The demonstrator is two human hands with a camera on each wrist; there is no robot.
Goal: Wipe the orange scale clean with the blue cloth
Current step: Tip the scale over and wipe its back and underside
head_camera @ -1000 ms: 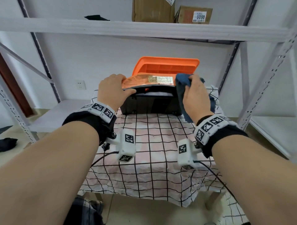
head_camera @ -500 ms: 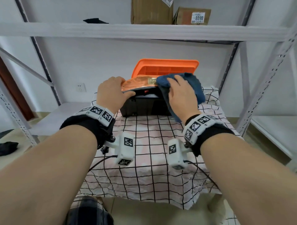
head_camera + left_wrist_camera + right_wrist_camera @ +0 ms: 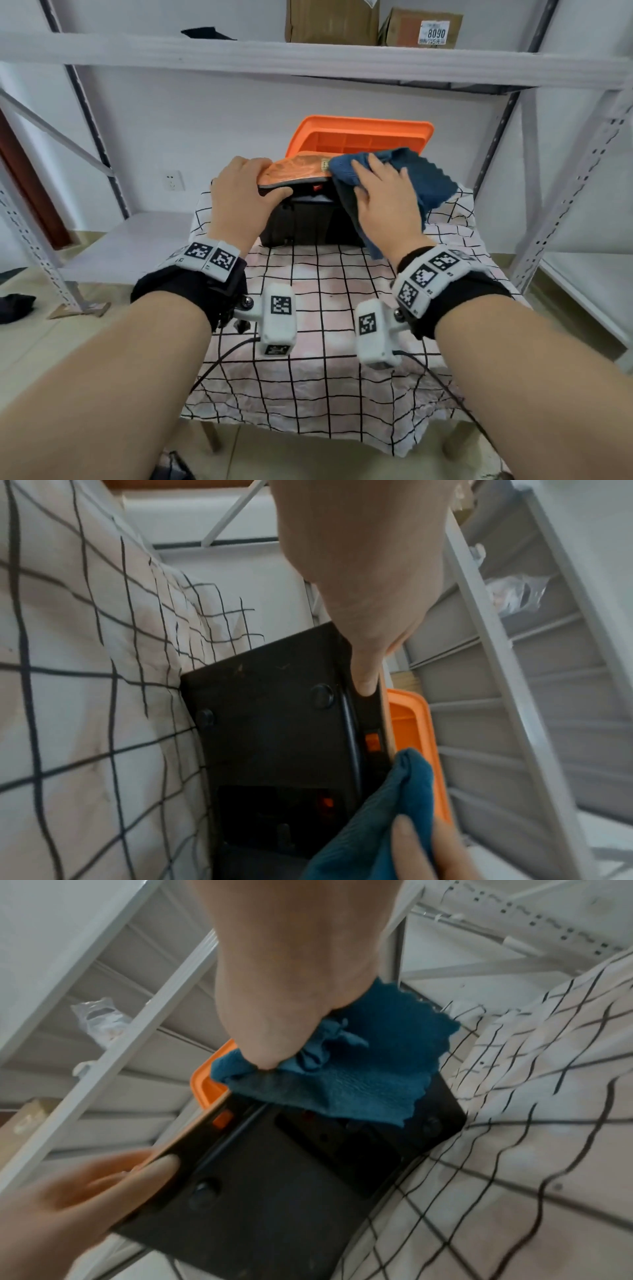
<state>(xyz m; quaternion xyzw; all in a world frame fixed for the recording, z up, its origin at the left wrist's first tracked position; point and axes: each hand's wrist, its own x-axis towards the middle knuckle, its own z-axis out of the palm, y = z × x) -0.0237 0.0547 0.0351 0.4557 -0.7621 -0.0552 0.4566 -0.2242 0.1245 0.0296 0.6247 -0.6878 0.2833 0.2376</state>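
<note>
The orange scale [image 3: 297, 170] stands tipped on the checked table, its black underside [image 3: 308, 222] facing me and an orange tray [image 3: 359, 137] upright behind it. My left hand [image 3: 243, 195] grips its left end, fingers over the orange top, thumb on the black face [image 3: 281, 723]. My right hand [image 3: 383, 198] holds the blue cloth [image 3: 424, 178] over the top edge at the right, about mid-length. In the right wrist view the cloth [image 3: 359, 1074] bunches under my thumb and drapes over the scale's black underside [image 3: 291, 1191].
The table wears a white black-grid tablecloth [image 3: 325, 342]. Grey metal racking surrounds it: an upright [image 3: 561, 205] close on the right, a low shelf board [image 3: 130, 240] on the left, and a shelf overhead with cardboard boxes [image 3: 332, 20].
My right hand has slid the blue cloth leftward along the scale's top edge, from the right corner toward the middle. The left hand keeps its grip on the left end.
</note>
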